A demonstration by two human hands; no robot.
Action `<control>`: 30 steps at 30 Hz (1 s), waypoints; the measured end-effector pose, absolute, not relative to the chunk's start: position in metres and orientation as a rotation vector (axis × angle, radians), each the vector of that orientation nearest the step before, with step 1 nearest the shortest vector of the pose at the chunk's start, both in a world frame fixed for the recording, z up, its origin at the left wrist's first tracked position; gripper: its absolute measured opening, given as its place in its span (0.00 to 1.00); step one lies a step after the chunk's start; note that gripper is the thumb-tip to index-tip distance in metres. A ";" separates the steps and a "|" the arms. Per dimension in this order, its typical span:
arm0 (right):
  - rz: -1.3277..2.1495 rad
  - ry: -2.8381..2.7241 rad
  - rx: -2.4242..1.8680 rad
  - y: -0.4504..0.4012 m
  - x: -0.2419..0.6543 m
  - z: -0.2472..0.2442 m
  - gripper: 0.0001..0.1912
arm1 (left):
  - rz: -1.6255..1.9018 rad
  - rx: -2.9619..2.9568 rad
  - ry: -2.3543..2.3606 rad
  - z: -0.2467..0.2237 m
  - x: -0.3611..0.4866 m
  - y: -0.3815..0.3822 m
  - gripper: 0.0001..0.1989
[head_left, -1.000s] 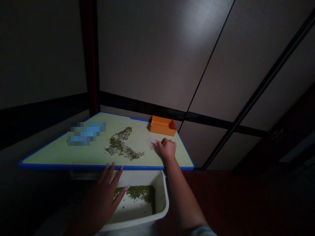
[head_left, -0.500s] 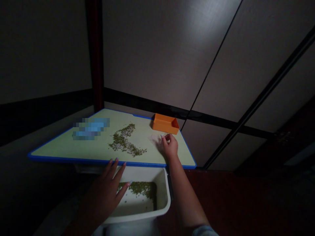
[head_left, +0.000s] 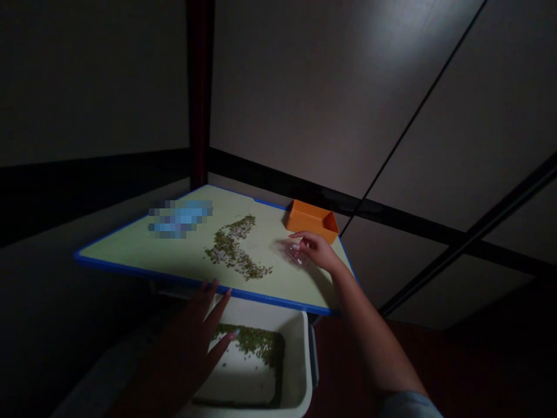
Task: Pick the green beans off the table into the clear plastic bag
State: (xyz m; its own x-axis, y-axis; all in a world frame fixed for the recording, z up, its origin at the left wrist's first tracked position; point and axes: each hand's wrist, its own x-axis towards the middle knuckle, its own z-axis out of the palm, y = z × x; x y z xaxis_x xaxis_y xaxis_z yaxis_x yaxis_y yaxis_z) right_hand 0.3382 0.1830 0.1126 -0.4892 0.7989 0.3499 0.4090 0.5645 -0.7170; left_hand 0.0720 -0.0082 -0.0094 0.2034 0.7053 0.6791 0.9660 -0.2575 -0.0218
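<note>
A pale yellow-green board [head_left: 143, 255] with a blue rim carries a loose, curved patch of small green grains [head_left: 232, 249]. My right hand [head_left: 315, 249] hovers over the board's right side, its fingers apart, above a small pale patch whose make-up is unclear. Nothing held shows between those fingers. In shadow at the board's near edge, my left hand [head_left: 191, 342] is spread, fingertips at the blue rim and thumb over a white bin [head_left: 300, 371]. More green grains [head_left: 259, 342] lie inside this bin, mostly along its far side.
An orange open tray [head_left: 311, 220] sits at the board's far right, just beyond my right hand. On the board's left lies a blurred-out blue item [head_left: 180, 219]. Dark panelled walls [head_left: 304, 104] stand close behind the board.
My right hand has gone from a pinch to parted fingers, staying over the pale patch. The view has shifted, so everything sits slightly further right. My left hand stays at the rim.
</note>
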 end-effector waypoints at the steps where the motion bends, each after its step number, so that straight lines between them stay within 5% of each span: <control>1: 0.758 -2.156 -0.928 0.188 0.339 0.115 0.14 | -0.768 -2.015 -1.544 -0.010 0.072 -0.009 0.32; 17: 0.323 -2.471 -0.787 0.183 0.314 0.085 0.16 | -0.626 -2.110 -1.647 -0.001 0.074 -0.009 0.33; 30: 0.620 -2.528 -0.705 0.183 0.320 0.088 0.13 | -0.620 -2.035 -1.528 0.001 0.081 -0.008 0.34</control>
